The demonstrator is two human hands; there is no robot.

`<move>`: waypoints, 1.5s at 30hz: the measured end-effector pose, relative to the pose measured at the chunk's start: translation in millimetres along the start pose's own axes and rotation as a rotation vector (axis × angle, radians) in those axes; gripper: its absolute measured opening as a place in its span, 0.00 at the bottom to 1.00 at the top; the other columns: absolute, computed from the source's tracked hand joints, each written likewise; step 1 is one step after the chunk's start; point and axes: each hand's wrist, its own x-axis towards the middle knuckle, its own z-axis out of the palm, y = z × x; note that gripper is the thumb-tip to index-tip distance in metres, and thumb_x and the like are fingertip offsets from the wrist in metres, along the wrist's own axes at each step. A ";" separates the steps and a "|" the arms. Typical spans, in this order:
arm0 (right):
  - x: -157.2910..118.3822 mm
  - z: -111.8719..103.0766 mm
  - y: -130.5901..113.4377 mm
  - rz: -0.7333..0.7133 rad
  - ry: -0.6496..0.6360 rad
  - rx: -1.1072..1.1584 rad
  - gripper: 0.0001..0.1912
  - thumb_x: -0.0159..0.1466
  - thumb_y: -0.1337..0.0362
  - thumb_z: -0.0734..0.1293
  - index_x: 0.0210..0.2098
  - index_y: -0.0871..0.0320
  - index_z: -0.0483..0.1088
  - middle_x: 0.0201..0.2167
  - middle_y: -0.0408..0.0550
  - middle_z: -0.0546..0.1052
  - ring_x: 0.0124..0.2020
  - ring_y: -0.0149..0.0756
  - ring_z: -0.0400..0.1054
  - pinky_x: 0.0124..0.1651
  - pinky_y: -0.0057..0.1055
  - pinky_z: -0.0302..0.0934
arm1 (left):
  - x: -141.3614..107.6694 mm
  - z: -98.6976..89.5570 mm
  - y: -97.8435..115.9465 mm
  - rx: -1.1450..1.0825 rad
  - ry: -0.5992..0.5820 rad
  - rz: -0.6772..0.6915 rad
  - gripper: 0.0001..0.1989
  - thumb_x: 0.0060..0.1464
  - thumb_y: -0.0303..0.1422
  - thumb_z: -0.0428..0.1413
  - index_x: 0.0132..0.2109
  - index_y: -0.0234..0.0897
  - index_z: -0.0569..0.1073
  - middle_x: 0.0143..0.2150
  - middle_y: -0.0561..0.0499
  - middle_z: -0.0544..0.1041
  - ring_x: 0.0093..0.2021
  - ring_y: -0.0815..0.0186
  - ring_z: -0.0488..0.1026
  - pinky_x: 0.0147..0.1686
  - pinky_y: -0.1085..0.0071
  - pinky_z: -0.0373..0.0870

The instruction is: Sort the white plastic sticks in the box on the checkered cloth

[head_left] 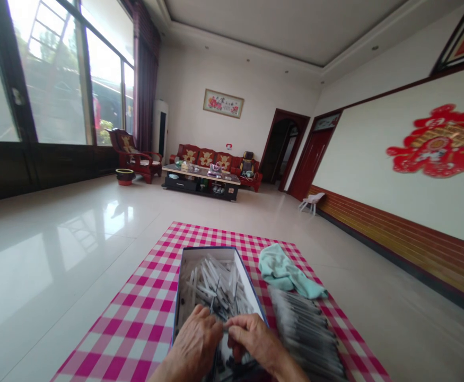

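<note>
An open box [254, 285] with a blue edge stands on the checked cloth, holding many thin clear and dark plastic pieces [216, 278]. Over its near part, my left hand [200, 339] is closed, knuckles up, around something I cannot make out. My right hand [251, 339] meets it from the right, thumb and index finger pinched on something small and blurred between the hands. Right of the box lies a row of dark, slender pen-like pieces [305, 331] in clear wrapping, blurred. A crumpled mint-green cloth [287, 273] lies just beyond them.
The pink and white checked cloth [136, 302] covers the surface under the box. Farther off are a low table [200, 178], a red wooden sofa [211, 156], an armchair [136, 159], a planter [124, 176] and a small white chair [313, 201] by the right wall.
</note>
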 end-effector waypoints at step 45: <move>-28.6 -7.5 -21.1 -0.382 0.303 -1.104 0.14 0.61 0.73 0.59 0.40 0.52 0.71 0.37 0.44 0.75 0.41 0.37 0.67 0.49 0.31 0.56 | 0.5 7.9 -6.5 0.016 0.160 -0.057 0.09 0.57 0.27 0.49 0.44 0.39 0.71 0.32 0.51 0.75 0.33 0.62 0.72 0.32 0.71 0.70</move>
